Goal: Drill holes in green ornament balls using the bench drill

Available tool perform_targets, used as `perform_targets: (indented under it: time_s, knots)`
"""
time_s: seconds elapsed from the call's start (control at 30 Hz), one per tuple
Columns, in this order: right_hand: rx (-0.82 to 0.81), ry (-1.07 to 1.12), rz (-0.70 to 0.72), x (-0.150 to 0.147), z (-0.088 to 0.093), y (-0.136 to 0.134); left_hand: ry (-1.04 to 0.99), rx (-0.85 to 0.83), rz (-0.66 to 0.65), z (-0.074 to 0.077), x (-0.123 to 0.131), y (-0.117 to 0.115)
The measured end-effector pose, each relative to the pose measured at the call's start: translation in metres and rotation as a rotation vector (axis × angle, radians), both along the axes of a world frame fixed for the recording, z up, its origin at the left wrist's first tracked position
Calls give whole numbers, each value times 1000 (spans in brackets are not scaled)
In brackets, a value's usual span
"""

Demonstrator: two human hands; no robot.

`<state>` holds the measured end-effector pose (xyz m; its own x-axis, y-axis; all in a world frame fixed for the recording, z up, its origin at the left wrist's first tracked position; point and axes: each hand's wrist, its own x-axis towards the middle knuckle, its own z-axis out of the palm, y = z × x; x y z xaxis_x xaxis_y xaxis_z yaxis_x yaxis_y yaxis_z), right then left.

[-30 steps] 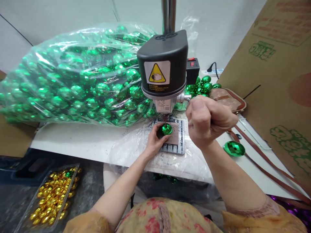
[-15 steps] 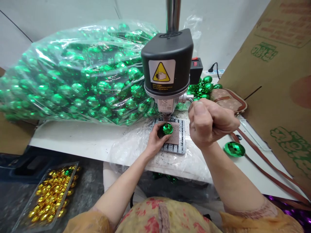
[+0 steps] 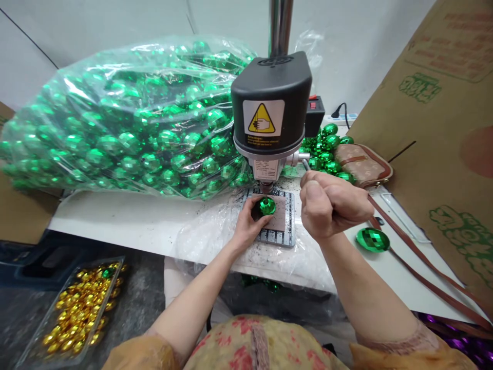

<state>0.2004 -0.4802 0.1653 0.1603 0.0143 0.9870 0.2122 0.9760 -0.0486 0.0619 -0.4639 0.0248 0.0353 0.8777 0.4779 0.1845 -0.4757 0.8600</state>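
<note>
A shiny green faceted ball (image 3: 267, 206) sits under the chuck of a small drill press (image 3: 271, 103). My left hand (image 3: 248, 222) grips that ball between thumb and fingers, holding it against a flat pad (image 3: 278, 221) on the slotted metal base plate (image 3: 289, 237). My right hand (image 3: 331, 203) is closed around the press's feed lever (image 3: 307, 164); the lever's end is hidden in my fist. Dark specks lie scattered over the base and the table around it.
A large clear bag of green balls (image 3: 127, 139) fills the left back of the white table (image 3: 115, 218). To the right lie a loose green ball (image 3: 373, 239), a strapped bag (image 3: 364, 163) and a cardboard box (image 3: 427, 128). Gold balls (image 3: 77, 308) fill a clear tray below left.
My right hand on the lever has come down slightly. My left hand keeps the green ball in place on the pad. The whole view has shifted a little.
</note>
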Motion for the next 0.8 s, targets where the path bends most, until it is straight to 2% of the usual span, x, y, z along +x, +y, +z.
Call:
perform_targets:
  time_s: [0.07, 0.23, 0.37, 0.47, 0.6, 0.67, 0.73, 0.8]
  knots:
    - [1, -2, -6, 0, -1, 1, -7, 0, -3, 1, 0, 0]
    - [83, -1, 95, 0, -7, 4, -14, 8, -1, 1, 1, 0]
    - [54, -39, 31, 1, -9, 0, -21, 5, -1, 0, 1, -1]
    - [-51, 62, 42, -4, 4, -5, -21, -4, 9, -2, 2, 2]
    - [-210, 203, 63, -11, 36, -7, 40, 6, 110, 0, 4, -1]
    - [-227, 214, 72, -13, 47, -6, 89, 97, 203, 0, 2, -14]
    - [-228, 216, 74, -13, 53, -6, 146, 271, 238, -3, -3, -35]
    - [-230, 216, 53, -13, 55, -7, 245, 467, 124, -12, -13, -63]
